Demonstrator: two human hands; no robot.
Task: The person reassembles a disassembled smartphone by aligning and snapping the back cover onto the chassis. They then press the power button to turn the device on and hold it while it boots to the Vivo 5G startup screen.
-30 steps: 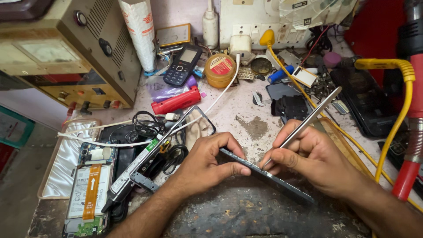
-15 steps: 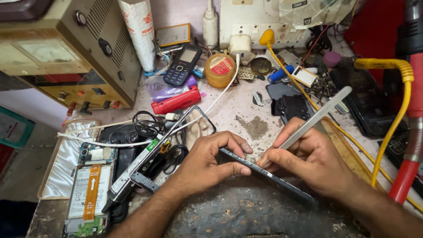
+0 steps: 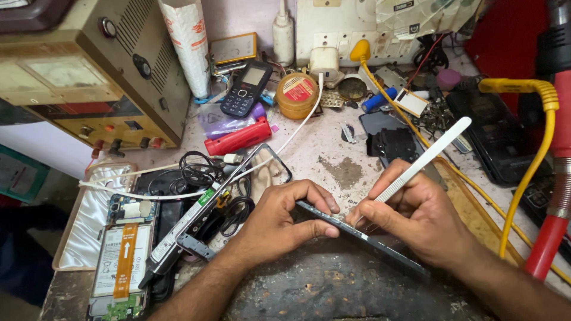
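Note:
My left hand (image 3: 279, 223) pinches the near end of a thin dark phone frame (image 3: 380, 245), held on edge over the worn dark mat (image 3: 333, 291). My right hand (image 3: 419, 217) grips silver tweezers (image 3: 425, 157) like a pen, their tips touching the frame's top edge between my two thumbs. The tweezers' back end sticks up to the right.
An opened phone with an orange flex strip (image 3: 122, 261) lies at the left beside tangled black cables (image 3: 205, 172). A keypad phone (image 3: 245, 89), red tool (image 3: 238, 138) and round tin (image 3: 297, 94) sit behind. A beige power supply (image 3: 89, 77) stands far left; yellow cable (image 3: 535, 142) and red-handled tool (image 3: 550, 232) at right.
My right hand has shifted slightly and the tweezers now tilt more upright and rightward. My left hand and the frame stay where they were.

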